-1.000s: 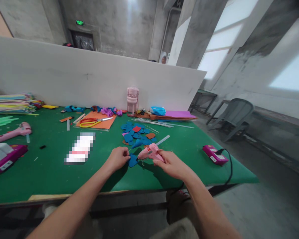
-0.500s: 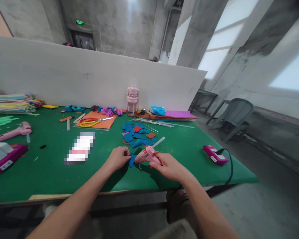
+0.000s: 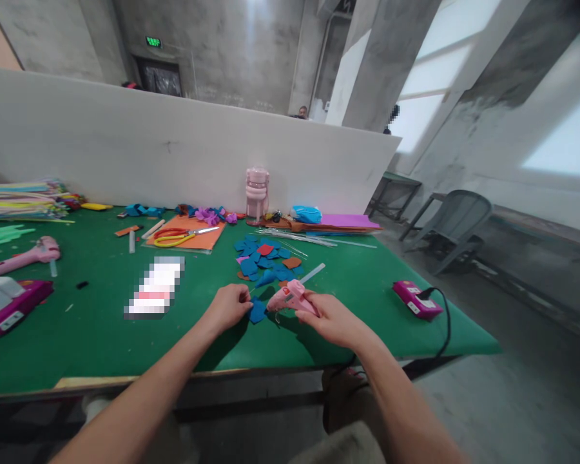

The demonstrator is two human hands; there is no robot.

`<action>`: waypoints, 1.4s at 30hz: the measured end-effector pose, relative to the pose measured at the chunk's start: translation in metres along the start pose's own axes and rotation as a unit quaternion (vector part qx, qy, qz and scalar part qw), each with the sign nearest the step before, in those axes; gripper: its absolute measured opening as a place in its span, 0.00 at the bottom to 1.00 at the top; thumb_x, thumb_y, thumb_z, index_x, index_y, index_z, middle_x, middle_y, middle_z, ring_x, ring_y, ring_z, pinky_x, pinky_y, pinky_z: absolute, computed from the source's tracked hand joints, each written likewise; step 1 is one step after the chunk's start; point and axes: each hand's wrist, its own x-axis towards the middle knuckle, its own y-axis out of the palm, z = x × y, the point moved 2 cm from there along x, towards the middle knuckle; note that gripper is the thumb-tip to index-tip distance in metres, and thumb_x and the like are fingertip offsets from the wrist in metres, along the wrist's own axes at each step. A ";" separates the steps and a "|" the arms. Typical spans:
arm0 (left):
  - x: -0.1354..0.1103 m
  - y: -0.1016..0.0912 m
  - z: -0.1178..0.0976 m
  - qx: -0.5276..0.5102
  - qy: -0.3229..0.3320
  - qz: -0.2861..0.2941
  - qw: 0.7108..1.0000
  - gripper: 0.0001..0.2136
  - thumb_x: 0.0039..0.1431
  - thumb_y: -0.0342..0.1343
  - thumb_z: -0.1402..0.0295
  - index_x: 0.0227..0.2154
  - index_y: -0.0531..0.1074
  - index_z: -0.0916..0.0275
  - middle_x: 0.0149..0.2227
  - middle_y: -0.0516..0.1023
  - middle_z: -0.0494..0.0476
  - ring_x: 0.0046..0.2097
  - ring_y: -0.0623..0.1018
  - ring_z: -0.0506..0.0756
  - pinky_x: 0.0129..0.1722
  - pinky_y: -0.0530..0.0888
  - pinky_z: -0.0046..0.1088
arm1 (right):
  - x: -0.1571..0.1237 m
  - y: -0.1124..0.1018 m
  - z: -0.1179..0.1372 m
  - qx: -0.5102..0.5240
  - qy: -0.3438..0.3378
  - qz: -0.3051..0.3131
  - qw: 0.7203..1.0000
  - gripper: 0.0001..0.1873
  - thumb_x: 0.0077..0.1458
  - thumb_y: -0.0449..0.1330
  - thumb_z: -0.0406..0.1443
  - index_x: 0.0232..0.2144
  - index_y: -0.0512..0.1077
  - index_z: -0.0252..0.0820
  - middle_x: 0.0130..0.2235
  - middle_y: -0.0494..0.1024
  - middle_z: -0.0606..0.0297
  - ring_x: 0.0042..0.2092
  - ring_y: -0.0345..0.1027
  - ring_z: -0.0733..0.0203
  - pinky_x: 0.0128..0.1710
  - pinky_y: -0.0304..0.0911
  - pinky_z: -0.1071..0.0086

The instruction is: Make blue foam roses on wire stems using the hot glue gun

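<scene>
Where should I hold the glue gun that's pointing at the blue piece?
I'd take the glue gun by its handle, coming from the right, as the right grip does. The handle slants rightward and toward the near table edge, while the nozzle points left to the blue piece and may be hot.

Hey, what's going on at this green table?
A person's left hand pinches a blue piece by its edge, while the right hand grips a pink glue gun, its tip beside that piece. Just beyond, a pile of mostly blue pieces lies on the green table; scissors rest on an orange sheet.
</scene>
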 end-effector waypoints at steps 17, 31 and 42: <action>-0.001 0.000 0.000 -0.003 0.000 0.001 1.000 0.04 0.46 0.55 0.73 0.19 0.68 0.63 0.21 0.70 0.50 0.28 0.70 0.51 0.26 0.59 0.24 | -0.002 -0.004 -0.001 0.034 0.013 -0.009 0.999 0.12 0.52 0.53 0.38 0.34 0.72 0.37 0.35 0.75 0.59 0.33 0.66 0.58 0.32 0.56 0.70; -0.001 -0.001 -0.004 -0.003 0.001 0.000 1.000 0.05 0.46 0.55 0.74 0.18 0.67 0.62 0.20 0.69 0.49 0.27 0.69 0.51 0.25 0.59 0.23 | -0.002 0.001 0.008 -0.002 -0.020 0.009 1.000 0.09 0.53 0.52 0.37 0.34 0.69 0.38 0.34 0.75 0.60 0.32 0.65 0.59 0.30 0.53 0.72; -0.001 -0.001 -0.003 0.000 -0.002 0.000 1.000 0.05 0.45 0.55 0.74 0.18 0.67 0.62 0.20 0.69 0.49 0.27 0.69 0.51 0.25 0.59 0.23 | 0.000 0.003 0.009 0.004 -0.035 0.006 0.999 0.09 0.53 0.53 0.37 0.35 0.69 0.38 0.34 0.75 0.61 0.32 0.65 0.60 0.31 0.54 0.72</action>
